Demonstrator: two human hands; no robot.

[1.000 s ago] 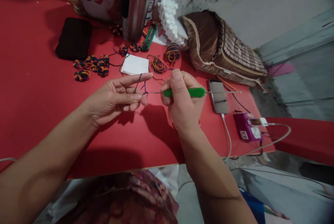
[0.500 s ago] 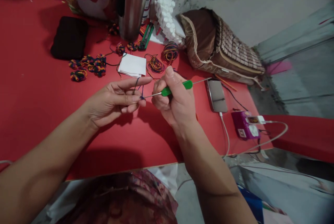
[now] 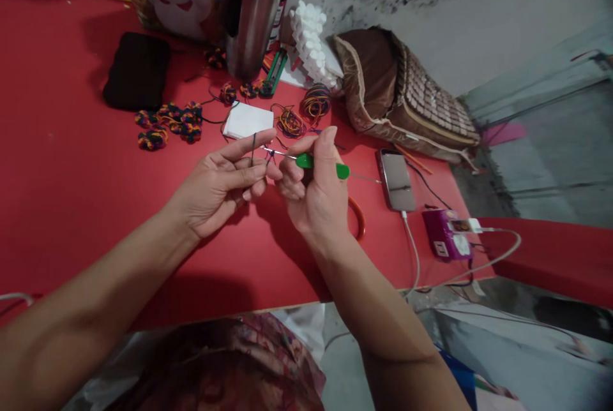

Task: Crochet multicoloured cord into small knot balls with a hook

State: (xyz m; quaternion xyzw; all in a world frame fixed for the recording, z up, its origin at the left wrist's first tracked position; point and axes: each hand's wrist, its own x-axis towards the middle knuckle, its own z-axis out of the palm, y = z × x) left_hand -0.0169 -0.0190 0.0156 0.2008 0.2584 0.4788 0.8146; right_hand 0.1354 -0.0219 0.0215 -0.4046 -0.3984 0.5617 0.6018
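My right hand (image 3: 316, 187) is closed round the green handle of a crochet hook (image 3: 303, 161). The hook's thin metal shaft points left toward my other hand, and a second metal end sticks out to the right. Dark yarn (image 3: 253, 150) runs over the stretched index finger of my left hand (image 3: 225, 184), whose thumb and other fingers pinch it. A small dark loop of yarn sits on the shaft between the two hands. Beyond them lie a folded white paper (image 3: 249, 120), loose multicoloured yarn (image 3: 291, 122) and a yarn ball (image 3: 317, 102).
Multicoloured crocheted pieces (image 3: 170, 122) and a black case (image 3: 136, 71) lie at left. A steel flask (image 3: 256, 15) and green cutter (image 3: 276, 73) stand or lie behind. At right are a brown bag (image 3: 407, 92), a charging phone (image 3: 397, 180), a purple power box (image 3: 445, 235) and an orange ring (image 3: 359, 218).
The hook has tilted, its left tip now higher and its right end lower. Its tip has moved up from my left fingertips. The view has shifted slightly.
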